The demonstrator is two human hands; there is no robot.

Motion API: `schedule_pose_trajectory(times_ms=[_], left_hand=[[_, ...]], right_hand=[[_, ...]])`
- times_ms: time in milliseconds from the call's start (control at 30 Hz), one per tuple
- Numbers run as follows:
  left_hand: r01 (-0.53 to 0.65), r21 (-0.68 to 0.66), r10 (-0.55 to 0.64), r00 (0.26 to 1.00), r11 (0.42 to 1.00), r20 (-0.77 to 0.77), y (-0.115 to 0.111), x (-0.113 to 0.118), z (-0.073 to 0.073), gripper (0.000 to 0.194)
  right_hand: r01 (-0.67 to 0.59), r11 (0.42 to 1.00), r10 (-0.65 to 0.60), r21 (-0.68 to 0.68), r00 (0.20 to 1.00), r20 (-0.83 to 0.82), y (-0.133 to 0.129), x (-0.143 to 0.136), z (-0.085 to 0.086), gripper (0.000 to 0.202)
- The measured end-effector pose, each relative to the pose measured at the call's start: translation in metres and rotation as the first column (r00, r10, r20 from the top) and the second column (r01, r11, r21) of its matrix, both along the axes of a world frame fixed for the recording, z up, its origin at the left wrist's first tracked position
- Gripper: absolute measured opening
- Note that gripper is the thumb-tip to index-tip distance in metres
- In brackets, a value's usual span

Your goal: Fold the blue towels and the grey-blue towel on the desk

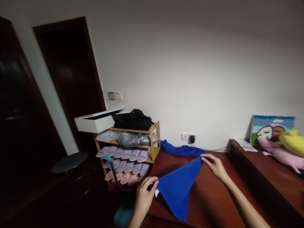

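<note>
Blue cloth (178,190), taut hanging triangle

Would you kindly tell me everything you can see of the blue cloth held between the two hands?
The blue cloth is plain, bright blue, soft-looking fabric, hanging as a triangle with its point down over the dark wooden table. The left hand pinches its near corner, where a small white tag shows; the right hand pinches the far upper corner. Its top edge is stretched taut between them.

Plain bright blue cloth (179,188) at lower centre, reddish-brown table (213,196) beneath; lilac and pink slippers (125,163) left of centre; yellow and pink toys (288,148) at the right edge.
</note>
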State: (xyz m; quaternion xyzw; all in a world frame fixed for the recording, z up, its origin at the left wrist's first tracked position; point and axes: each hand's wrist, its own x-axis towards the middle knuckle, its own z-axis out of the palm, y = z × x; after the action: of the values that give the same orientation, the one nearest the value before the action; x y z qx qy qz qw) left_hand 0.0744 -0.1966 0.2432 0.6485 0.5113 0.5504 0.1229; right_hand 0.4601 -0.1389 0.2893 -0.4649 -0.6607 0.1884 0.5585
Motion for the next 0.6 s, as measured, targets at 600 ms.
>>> schedule_pose_trajectory(times_ms=[600], left_hand=[[0.2,-0.067,-0.208,0.964,0.978,-0.164,0.004,0.083,0.105,0.027]], right_hand=[[0.132,0.99,-0.139,-0.055,0.977,-0.159,-0.12,0.096,0.028,0.043]])
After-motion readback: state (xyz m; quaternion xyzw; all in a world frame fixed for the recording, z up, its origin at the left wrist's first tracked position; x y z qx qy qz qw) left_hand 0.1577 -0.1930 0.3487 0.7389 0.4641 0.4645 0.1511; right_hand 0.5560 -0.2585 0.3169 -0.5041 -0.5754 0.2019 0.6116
